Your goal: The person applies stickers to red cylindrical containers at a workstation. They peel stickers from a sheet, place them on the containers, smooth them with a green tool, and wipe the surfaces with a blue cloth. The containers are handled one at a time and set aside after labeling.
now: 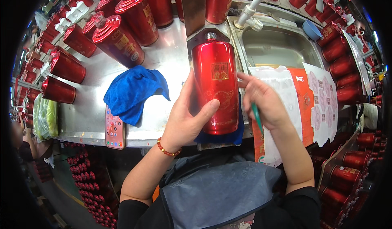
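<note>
My left hand [192, 110] is wrapped round the left side of a glossy red bottle [214, 90], its thumb lying across the front. The bottle has gold markings and a bare threaded neck at the far end, and leans over a dark blue cloth [241, 135] at the bench edge. At the bottle's right side is my right hand [263, 100], with a slim green pointed tool [256, 116] held in its curled fingers. Those fingers are slightly blurred, and whether their tips touch the bottle I cannot tell.
A blue cloth [136, 90] partly covers a phone [114, 129] on the metal bench [90, 123]. Printed sticker sheets [302, 102] lie at the right before a sink [281, 45] with a tap [249, 16]. Several red bottles [118, 41] stand at the back left; more line the right.
</note>
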`<state>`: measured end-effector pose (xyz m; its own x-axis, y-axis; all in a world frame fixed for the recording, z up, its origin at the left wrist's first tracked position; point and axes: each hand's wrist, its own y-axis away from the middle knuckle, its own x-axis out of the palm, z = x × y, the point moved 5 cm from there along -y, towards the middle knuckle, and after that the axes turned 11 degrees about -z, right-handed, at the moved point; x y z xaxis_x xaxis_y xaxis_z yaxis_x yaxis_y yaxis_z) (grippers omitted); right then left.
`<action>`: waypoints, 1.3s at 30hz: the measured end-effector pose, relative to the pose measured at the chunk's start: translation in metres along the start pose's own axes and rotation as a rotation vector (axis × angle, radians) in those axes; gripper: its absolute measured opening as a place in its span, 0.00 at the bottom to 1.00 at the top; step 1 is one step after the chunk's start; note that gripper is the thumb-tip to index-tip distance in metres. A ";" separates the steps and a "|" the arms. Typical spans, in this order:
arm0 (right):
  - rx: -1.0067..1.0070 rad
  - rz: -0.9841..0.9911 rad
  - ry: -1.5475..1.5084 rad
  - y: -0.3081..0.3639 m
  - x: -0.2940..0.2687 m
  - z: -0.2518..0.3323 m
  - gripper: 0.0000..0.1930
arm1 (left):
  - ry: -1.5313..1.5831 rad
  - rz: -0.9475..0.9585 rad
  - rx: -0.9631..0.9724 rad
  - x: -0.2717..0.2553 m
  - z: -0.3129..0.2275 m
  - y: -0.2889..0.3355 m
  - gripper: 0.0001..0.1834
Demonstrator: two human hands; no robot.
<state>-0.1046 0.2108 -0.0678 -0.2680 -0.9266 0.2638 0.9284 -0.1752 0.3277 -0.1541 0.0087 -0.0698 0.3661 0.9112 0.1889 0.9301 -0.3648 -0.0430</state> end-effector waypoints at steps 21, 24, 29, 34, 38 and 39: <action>-0.787 -0.257 0.867 -0.032 0.033 0.132 0.14 | -0.019 0.017 -0.004 0.004 -0.009 0.000 0.45; -0.646 0.032 0.707 -0.015 0.052 0.102 0.14 | 0.001 0.013 -0.007 0.005 -0.004 0.000 0.44; -0.629 -0.020 0.586 0.001 0.035 0.093 0.13 | 0.043 0.022 -0.038 0.008 -0.011 0.000 0.43; -0.462 -0.222 0.453 -0.005 -0.010 0.062 0.13 | 0.013 -0.004 -0.070 0.007 -0.011 0.001 0.42; -0.358 -0.162 0.368 0.014 -0.002 0.041 0.14 | 0.058 -0.006 -0.093 0.009 -0.012 0.002 0.41; -0.340 -0.212 0.351 0.010 -0.014 0.044 0.14 | 0.052 0.005 -0.087 0.010 -0.012 0.003 0.41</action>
<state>-0.1031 0.2371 -0.0287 -0.4107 -0.9045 -0.1150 0.9099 -0.4147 0.0127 -0.1479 0.0143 -0.0558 0.3662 0.8992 0.2395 0.9215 -0.3862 0.0410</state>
